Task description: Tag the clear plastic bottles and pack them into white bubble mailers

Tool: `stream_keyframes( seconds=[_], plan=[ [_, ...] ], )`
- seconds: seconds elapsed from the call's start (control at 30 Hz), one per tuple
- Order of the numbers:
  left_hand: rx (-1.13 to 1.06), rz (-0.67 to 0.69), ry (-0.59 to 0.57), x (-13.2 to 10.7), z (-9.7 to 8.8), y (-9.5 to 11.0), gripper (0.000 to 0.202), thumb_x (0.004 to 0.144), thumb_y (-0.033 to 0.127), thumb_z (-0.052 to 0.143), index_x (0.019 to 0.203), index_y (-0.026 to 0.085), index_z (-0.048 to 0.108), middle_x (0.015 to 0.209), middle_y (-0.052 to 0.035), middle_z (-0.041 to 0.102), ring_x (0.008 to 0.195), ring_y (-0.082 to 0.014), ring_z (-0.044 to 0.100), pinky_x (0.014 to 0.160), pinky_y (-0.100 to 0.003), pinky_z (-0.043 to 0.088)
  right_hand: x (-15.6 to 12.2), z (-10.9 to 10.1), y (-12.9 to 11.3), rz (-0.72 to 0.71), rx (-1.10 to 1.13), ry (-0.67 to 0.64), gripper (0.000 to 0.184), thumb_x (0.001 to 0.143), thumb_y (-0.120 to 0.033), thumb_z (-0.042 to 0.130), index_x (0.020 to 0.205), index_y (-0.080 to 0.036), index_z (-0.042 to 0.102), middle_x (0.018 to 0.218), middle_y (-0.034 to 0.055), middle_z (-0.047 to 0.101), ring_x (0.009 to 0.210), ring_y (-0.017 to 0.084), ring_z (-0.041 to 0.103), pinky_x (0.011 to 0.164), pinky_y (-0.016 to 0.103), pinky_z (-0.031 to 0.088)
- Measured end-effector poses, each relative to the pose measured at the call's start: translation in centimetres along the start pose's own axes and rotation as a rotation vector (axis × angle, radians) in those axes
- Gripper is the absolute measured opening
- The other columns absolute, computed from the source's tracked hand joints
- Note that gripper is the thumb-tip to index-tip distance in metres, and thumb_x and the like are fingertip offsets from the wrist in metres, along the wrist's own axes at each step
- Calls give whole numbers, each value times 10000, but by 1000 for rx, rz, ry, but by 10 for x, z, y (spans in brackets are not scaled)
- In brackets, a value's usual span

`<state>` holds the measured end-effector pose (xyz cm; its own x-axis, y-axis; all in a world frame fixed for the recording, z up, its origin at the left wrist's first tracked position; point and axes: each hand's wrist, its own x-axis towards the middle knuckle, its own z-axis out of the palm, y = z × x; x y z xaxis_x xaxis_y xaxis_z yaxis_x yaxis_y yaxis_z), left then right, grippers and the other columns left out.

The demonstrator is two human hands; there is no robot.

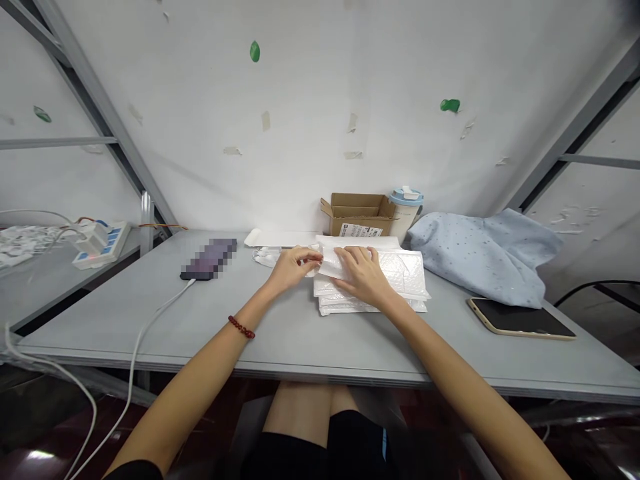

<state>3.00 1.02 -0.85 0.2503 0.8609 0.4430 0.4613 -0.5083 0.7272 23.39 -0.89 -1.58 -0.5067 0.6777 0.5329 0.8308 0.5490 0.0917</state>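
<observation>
A stack of white bubble mailers [373, 303] lies on the grey table in front of me. My right hand [367, 277] rests on the top bubble mailer [330, 263], its fingers spread and slightly bent over the surface. At that mailer's left end my left hand [296, 267] is closed in a pinch on the edge; the exact grip between its fingertips is partly hidden. White cable-like items in clear plastic [265, 256] lie just left of and behind my left hand. Behind them is a flat white strip-like packet [285, 238].
An open cardboard box [363, 207] and a blue-lidded cup [406, 210] stand against the wall. Light blue cloth [485, 250] lies at right, partly over a phone or tablet [523, 319]. Left, another phone [209, 259] is plugged into a white cable [150, 320]; beyond sits a power strip [107, 247].
</observation>
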Motion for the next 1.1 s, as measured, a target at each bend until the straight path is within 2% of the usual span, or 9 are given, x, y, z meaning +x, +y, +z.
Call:
stream_keyframes(
  seconds=[0.17, 0.3, 0.4, 0.57, 0.77, 0.93, 1.1],
  plan=[
    [-12, 43, -21, 0, 0, 0, 239, 784, 282, 548, 935, 211, 719, 942, -41, 714, 814, -176, 576, 667, -283, 422, 0, 0, -1, 1, 5, 3, 510, 835, -395, 510, 1281, -168, 413, 1169, 153, 530, 1084, 284, 448, 964, 468, 239],
    [-77, -36, 55, 1, -8, 4, 202, 745, 304, 604, 873, 196, 718, 934, -44, 709, 746, -160, 575, 663, -280, 435, 0, 0, 0, 7, -9, 14, 515, 832, -397, 509, 1284, -173, 409, 1164, 147, 526, 1079, 284, 447, 961, 469, 239],
    [-39, -83, 62, 1, -15, 6, 155, 715, 305, 636, 799, 199, 712, 883, -30, 709, 722, -159, 557, 667, -289, 432, 0, 0, 1, 8, -17, 17, 518, 833, -395, 511, 1288, -169, 407, 1167, 145, 527, 1083, 283, 445, 961, 468, 240],
    [89, -43, -21, 2, -20, 3, 170, 727, 343, 631, 809, 230, 728, 876, -32, 689, 866, -199, 550, 750, -314, 416, 0, -1, 0, 15, -21, 21, 505, 848, -406, 491, 1278, -151, 417, 1170, 159, 535, 1073, 285, 452, 966, 466, 233],
    [33, -95, -116, 4, -22, 1, 251, 718, 423, 641, 882, 260, 738, 1040, -43, 664, 960, -215, 564, 771, -308, 422, 0, 1, 0, 17, -3, 65, 495, 841, -386, 503, 1273, -155, 426, 1166, 160, 542, 1075, 292, 458, 964, 482, 230],
    [-173, -190, -237, 4, -22, -1, 301, 710, 438, 651, 884, 208, 735, 919, -47, 708, 839, -203, 602, 699, -296, 434, 1, -1, -1, -4, -8, 113, 468, 836, -367, 511, 1244, -148, 446, 1153, 156, 551, 1070, 277, 464, 960, 457, 229],
    [-237, -220, -218, 2, -17, 1, 274, 679, 380, 673, 829, 161, 744, 835, -57, 720, 763, -191, 615, 652, -274, 439, 0, -3, -3, -48, -27, 148, 434, 830, -332, 538, 1222, -162, 463, 1127, 138, 557, 1050, 264, 473, 961, 446, 229]
  ],
)
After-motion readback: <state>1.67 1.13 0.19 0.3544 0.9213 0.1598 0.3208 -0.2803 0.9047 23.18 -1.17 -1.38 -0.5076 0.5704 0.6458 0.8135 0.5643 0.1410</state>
